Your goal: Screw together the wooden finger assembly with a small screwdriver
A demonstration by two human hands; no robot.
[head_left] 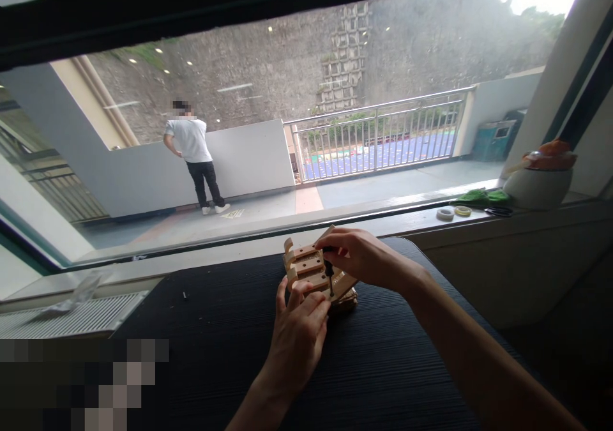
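Observation:
A small wooden piece made of slats (pixel 310 265), with dark holes in the slats and curved ends on its left, rests on the dark table. Under its right side lies a brown layered piece (pixel 352 298), perhaps cardboard. My left hand (pixel 301 329) grips the near edge of the slatted piece, fingers over its front. From above, my right hand (pixel 357 252) is closed round the black handle of a screwdriver (pixel 329 271). The screwdriver stands nearly upright, its metal tip at the near right corner of the wood. Whether a screw is under the tip, I cannot tell.
The black table (pixel 215 316) meets a windowsill with tape rolls (pixel 445 214), a green cloth (pixel 483 196) and a white pot (pixel 541 185) at right. A plastic bag (pixel 76 297) lies on the radiator at left. Beyond the glass stands a person (pixel 191 143).

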